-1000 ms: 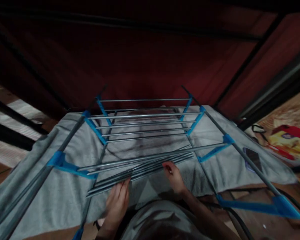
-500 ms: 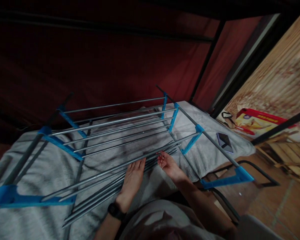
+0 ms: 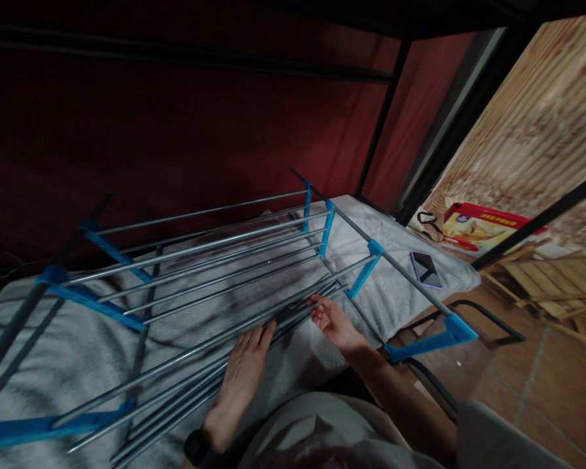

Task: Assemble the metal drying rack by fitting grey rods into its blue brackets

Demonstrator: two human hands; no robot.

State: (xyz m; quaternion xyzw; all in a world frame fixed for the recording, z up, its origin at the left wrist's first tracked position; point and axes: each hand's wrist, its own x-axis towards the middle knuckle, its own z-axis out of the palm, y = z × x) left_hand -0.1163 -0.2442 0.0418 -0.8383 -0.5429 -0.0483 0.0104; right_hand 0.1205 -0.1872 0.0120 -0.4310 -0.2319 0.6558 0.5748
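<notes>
My left hand (image 3: 247, 365) lies palm down across a bundle of loose grey metal rods (image 3: 185, 394), its fingers stretched out and the thumb hidden. At the bundle's right part, my right hand (image 3: 333, 320) has curled fingers, with thumb and forefinger pinched at a rod. One metal rod (image 3: 107, 428) runs under my left hand, its left end lying free in front of the lower left blue bracket (image 3: 78, 425). Behind the hands stands a rack frame of grey tubes (image 3: 200, 247) joined by blue plastic brackets (image 3: 366, 277).
A grey blanket (image 3: 371, 228) lies under the rack. On its right side is a phone (image 3: 426, 269). Beyond are a red and yellow box (image 3: 483, 228) and a wooden slatted piece (image 3: 557, 283). Dark bed posts (image 3: 383, 117) and a red curtain (image 3: 200, 137) stand behind.
The view has shifted slightly. One rod's left end, earlier lying at the lower left bracket, now sits in front of it, nearer me. My left hand has slid a little left.
</notes>
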